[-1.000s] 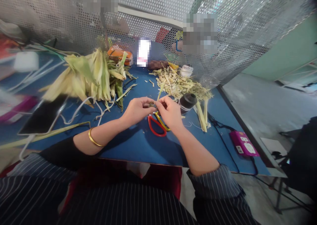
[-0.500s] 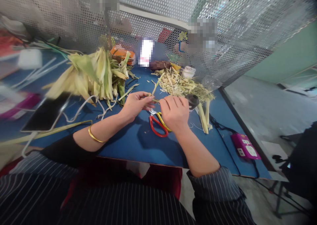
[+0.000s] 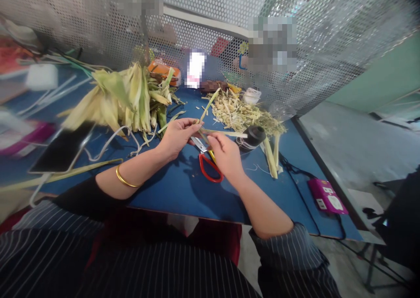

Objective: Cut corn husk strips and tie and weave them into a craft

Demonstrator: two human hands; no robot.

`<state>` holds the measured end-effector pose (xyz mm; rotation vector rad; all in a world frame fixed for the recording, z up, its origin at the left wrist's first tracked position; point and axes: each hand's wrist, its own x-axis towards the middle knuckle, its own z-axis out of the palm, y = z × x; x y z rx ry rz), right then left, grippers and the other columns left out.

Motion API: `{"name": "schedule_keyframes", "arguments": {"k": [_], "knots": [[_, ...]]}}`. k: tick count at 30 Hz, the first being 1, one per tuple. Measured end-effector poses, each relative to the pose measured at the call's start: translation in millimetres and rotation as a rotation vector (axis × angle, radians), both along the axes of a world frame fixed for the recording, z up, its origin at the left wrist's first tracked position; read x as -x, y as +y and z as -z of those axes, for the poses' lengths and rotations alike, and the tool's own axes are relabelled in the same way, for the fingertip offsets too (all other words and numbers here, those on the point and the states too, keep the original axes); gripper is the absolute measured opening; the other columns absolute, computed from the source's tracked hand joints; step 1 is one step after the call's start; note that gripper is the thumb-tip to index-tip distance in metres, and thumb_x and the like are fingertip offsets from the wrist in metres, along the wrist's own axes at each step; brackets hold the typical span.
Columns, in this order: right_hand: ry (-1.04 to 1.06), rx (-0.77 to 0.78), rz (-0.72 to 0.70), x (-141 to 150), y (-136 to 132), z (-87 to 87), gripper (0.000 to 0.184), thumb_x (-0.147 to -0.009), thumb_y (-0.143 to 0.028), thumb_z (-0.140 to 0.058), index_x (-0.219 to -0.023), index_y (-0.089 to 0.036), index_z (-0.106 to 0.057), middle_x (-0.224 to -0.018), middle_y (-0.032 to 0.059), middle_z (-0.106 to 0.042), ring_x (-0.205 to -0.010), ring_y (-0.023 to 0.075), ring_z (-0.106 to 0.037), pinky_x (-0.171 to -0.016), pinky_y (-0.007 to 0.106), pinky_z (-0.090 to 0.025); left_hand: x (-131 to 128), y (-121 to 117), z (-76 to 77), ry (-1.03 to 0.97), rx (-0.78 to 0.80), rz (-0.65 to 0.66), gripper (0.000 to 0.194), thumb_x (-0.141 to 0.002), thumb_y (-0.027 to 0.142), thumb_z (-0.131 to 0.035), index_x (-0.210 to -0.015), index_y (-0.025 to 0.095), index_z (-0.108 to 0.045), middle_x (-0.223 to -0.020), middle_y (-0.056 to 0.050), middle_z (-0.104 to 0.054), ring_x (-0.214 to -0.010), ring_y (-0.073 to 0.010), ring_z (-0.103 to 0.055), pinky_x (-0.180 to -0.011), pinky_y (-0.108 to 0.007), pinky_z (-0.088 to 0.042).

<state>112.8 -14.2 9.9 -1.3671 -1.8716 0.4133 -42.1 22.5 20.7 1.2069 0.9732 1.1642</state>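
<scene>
My left hand (image 3: 180, 137) pinches a narrow corn husk strip (image 3: 210, 104) between thumb and fingers, and one end of it slants up and away. Close beside it, my right hand (image 3: 225, 153) is closed on another part of the husk strips, with a pale length sticking out to the right above the knuckles. Scissors (image 3: 210, 168) with a red and a yellow handle lie on the table under the hands; their blades are partly hidden. A black spool of thread (image 3: 251, 137) rests just right of my right hand.
Large corn husks (image 3: 131, 99) are heaped at the left, near a dark phone (image 3: 61, 149) with a white cable. A pile of husk scraps (image 3: 241, 112) lies at the back right. Purple box (image 3: 328, 196) sits near the right edge. Perforated metal screen (image 3: 210, 24) stands behind the blue table (image 3: 164, 191).
My right hand has turned and shifted slightly left and down, uncovering the black spool and a pale strip end. My left hand has barely moved and keeps its pinch.
</scene>
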Motion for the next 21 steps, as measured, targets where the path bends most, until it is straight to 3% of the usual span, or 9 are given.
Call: {"name": "schedule_keyframes", "arguments": {"k": [2,5,8,10,12,16,21], "knots": [[0.295,0.101,0.022,-1,5,1.6,0.029,-0.091,-0.040,-0.043,-0.103,-0.021,-0.062,-0.091,0.0051,-0.068,-0.076,0.0161,-0.062,-0.071,0.031,-0.047,0,0,-1.6,0.043,-0.040,-0.009,0.023,-0.080,0.028,-0.062,-0.096,0.013,-0.068,-0.082,-0.006,-0.070,-0.065,-0.0113,-0.061,-0.048,-0.019,-0.044],[0.495,0.038,0.086,-3,5,-2.3,0.028,-0.091,-0.037,-0.046,-0.108,-0.023,-0.063,-0.086,0.0029,-0.065,-0.070,0.0133,-0.060,-0.071,0.031,-0.049,2,1,-2.9,0.066,-0.073,-0.008,0.025,-0.081,0.030,-0.060,-0.097,0.012,-0.067,-0.082,-0.007,-0.070,-0.067,-0.0128,-0.063,-0.048,-0.020,-0.044],[0.413,-0.095,-0.065,-9,-1,-15.8,0.021,-0.089,-0.032,-0.051,-0.102,-0.027,-0.067,-0.079,0.0003,-0.063,-0.069,0.0125,-0.058,-0.071,0.031,-0.049,3,4,-3.6,0.064,-0.054,0.015,0.025,-0.080,0.029,-0.060,-0.099,0.012,-0.064,-0.079,-0.006,-0.068,-0.063,-0.0121,-0.062,-0.047,-0.021,-0.044],[0.266,-0.145,-0.210,-14,-4,-25.6,0.016,-0.086,-0.029,-0.057,-0.097,-0.029,-0.069,-0.083,0.0009,-0.064,-0.075,0.0139,-0.060,-0.074,0.032,-0.049,3,4,-4.2,0.057,-0.017,0.033,0.027,-0.079,0.027,-0.062,-0.102,0.013,-0.060,-0.074,-0.004,-0.067,-0.058,-0.0107,-0.060,-0.046,-0.021,-0.043],[0.181,-0.195,-0.261,-17,-5,-31.6,0.013,-0.083,-0.028,-0.062,-0.092,-0.030,-0.071,-0.090,0.0021,-0.065,-0.085,0.0165,-0.061,-0.080,0.035,-0.049,3,3,-4.8,0.053,0.019,0.054,0.029,-0.076,0.026,-0.064,-0.102,0.013,-0.057,-0.070,-0.003,-0.067,-0.055,-0.0104,-0.059,-0.046,-0.022,-0.043],[0.364,-0.226,-0.224,-14,-4,-29.9,0.012,-0.086,-0.032,-0.056,-0.088,-0.027,-0.067,-0.094,0.0041,-0.068,-0.094,0.0209,-0.063,-0.087,0.042,-0.049,1,-2,-4.3,0.073,0.045,0.158,0.021,-0.075,0.030,-0.066,-0.089,0.015,-0.058,-0.070,-0.004,-0.068,-0.057,-0.0108,-0.060,-0.046,-0.022,-0.041],[0.624,-0.213,-0.084,-8,-3,-25.2,0.023,-0.093,-0.035,-0.039,-0.084,-0.025,-0.057,-0.081,0.0040,-0.063,-0.082,0.0193,-0.065,-0.082,0.041,-0.051,0,-5,-0.3,0.075,0.060,0.201,0.020,-0.073,0.034,-0.067,-0.083,0.016,-0.067,-0.077,-0.007,-0.070,-0.057,-0.0098,-0.058,-0.045,-0.022,-0.037]]}}
